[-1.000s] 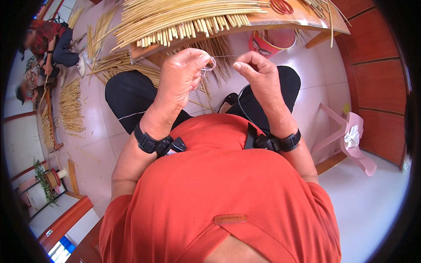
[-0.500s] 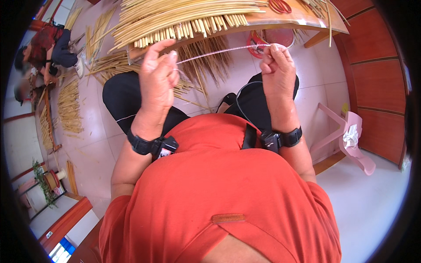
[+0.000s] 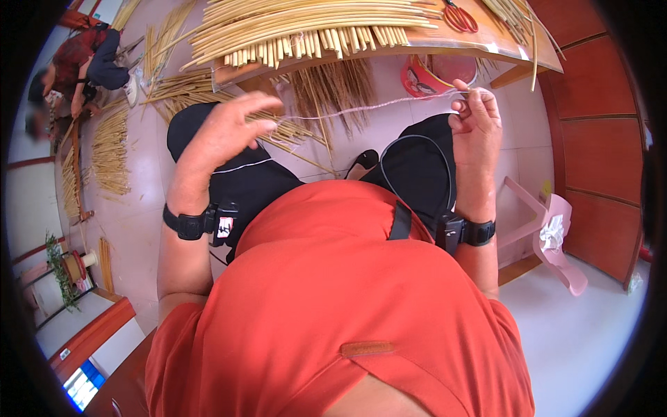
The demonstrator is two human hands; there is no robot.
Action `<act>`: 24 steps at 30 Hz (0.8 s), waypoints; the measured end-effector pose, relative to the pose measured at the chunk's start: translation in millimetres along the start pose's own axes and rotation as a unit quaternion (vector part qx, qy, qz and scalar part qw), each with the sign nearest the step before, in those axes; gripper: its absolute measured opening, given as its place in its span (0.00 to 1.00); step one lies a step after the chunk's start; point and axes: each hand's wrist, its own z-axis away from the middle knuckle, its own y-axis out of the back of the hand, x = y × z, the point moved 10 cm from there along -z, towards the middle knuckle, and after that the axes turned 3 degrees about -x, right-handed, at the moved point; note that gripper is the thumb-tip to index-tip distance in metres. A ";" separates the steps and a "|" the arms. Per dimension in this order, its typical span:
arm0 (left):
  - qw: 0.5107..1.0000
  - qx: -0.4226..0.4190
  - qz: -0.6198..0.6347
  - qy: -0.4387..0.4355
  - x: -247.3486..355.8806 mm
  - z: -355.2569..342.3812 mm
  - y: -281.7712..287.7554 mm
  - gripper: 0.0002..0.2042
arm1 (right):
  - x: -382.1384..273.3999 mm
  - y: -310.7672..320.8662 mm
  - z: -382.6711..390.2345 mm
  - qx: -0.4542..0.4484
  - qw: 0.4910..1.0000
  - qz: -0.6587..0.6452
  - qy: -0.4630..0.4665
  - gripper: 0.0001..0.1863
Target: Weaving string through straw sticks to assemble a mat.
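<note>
A thin whitish string (image 3: 375, 106) stretches across in front of me above my knees, sagging a little. My right hand (image 3: 478, 125) pinches its right end between thumb and forefinger. On the other side, my left hand (image 3: 233, 128) is raised with its thumb and fingers apart, slightly blurred. The string's left end hangs loose by that thumb, and I see nothing gripped there. Beyond both hands, a bundle of cut straw-coloured stalks (image 3: 306, 31) lies on the wooden table (image 3: 389, 54).
Red-handled scissors (image 3: 460, 19) lie on the table. Below stand a red bucket (image 3: 422, 80) and brown bristly stalks (image 3: 330, 90). More stalks (image 3: 110, 160) cover the floor at left, near another person (image 3: 80, 66). A pink plastic chair (image 3: 552, 240) is at right.
My left hand has opened and moved left and slightly down, off the string's end. My right hand has shifted right and a little lower, still pinching. The string has slackened.
</note>
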 end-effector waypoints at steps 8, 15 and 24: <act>0.964 -0.107 0.232 -0.073 84.5 -33.0 -83.2 0.11 | 6.6 -72.6 21.5 -0.093 0.993 0.074 -0.012 0.01; 0.922 -0.145 0.357 -0.041 86.8 -34.0 -124.6 0.08 | 12.2 -79.4 28.7 -0.088 0.991 0.100 -0.021 0.02; 0.891 0.091 0.444 -0.012 -22.1 -54.5 -30.0 0.09 | 14.9 -74.7 21.7 -0.096 0.994 0.045 -0.014 0.02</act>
